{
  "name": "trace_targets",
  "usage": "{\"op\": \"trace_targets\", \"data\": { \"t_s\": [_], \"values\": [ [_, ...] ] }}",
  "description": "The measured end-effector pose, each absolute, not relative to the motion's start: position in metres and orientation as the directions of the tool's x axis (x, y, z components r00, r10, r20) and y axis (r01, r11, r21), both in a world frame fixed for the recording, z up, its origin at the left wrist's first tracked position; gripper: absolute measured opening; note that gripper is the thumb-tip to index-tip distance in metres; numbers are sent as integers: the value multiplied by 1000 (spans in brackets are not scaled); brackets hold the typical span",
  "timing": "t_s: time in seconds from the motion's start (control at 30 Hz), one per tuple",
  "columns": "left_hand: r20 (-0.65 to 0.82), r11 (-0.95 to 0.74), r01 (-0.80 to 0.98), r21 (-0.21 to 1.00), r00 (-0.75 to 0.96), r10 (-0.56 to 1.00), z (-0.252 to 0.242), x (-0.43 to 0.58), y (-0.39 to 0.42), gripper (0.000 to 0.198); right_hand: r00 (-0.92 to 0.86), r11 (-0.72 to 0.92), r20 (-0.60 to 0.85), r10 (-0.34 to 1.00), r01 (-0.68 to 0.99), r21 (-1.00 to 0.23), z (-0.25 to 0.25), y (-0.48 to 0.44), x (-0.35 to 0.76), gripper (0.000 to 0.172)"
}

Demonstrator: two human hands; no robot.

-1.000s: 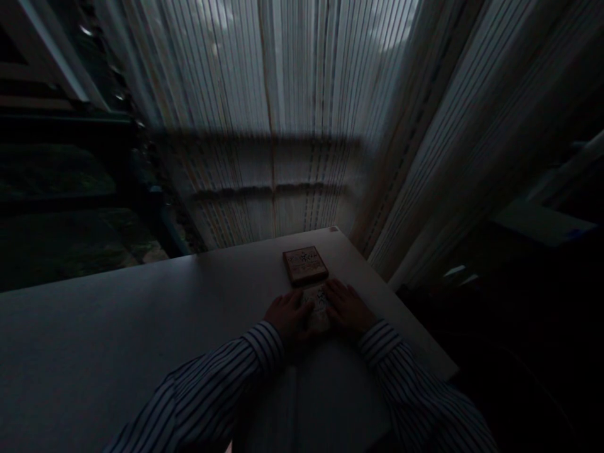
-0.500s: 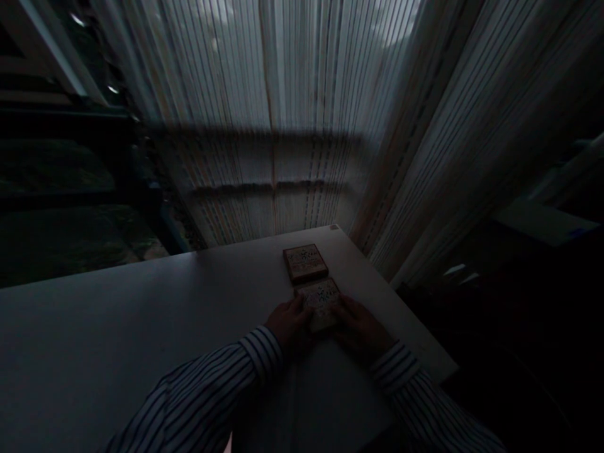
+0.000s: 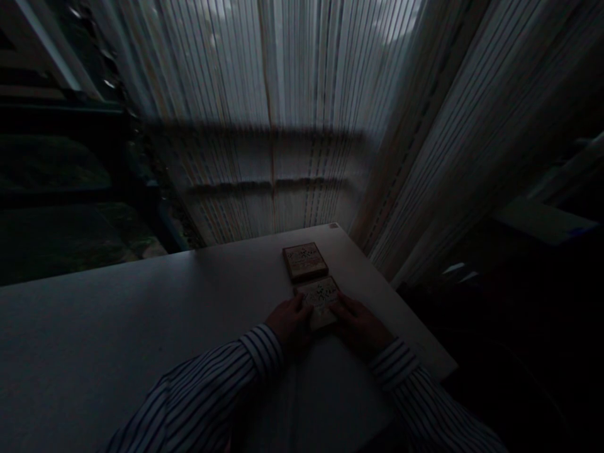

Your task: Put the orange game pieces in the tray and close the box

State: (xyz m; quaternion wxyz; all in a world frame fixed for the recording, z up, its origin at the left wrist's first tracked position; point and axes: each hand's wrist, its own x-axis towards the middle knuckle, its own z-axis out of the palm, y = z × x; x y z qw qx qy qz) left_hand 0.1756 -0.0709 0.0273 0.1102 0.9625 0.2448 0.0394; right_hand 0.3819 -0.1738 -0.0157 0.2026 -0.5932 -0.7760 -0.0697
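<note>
Between my hands is a flat square box [image 3: 321, 302] with a pale patterned top and darker sides. My left hand [image 3: 289, 319] grips its left edge, thumb on the top. From the right, my right hand [image 3: 361, 322] closes on the opposite edge, fingers partly over the top. Just beyond it lies a second, similar square box [image 3: 305, 261] with a brown rim and a printed or carved top. The two boxes nearly meet; dim light hides whether they touch. What the patterns say or show is too dark to make out.
The white table [image 3: 117, 321] stretches to the left, and its right edge runs close by my right arm. Striped sheer curtains [image 3: 302, 82] hang behind it. A dark window frame [image 3: 61, 119] stands at left. A pale flat surface [image 3: 542, 220] shows at far right in shadow.
Almost nothing differs. The view has shifted very slightly, and both hands stay on the near box.
</note>
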Motion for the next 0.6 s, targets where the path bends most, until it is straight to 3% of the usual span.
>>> {"op": "trace_targets", "data": {
  "t_s": [0.6],
  "values": [
    [-7, -849, 477, 227, 872, 489, 32, 178, -62, 57, -180, 237, 344, 921, 963, -131, -7, -164, 379, 45]
  ]
}}
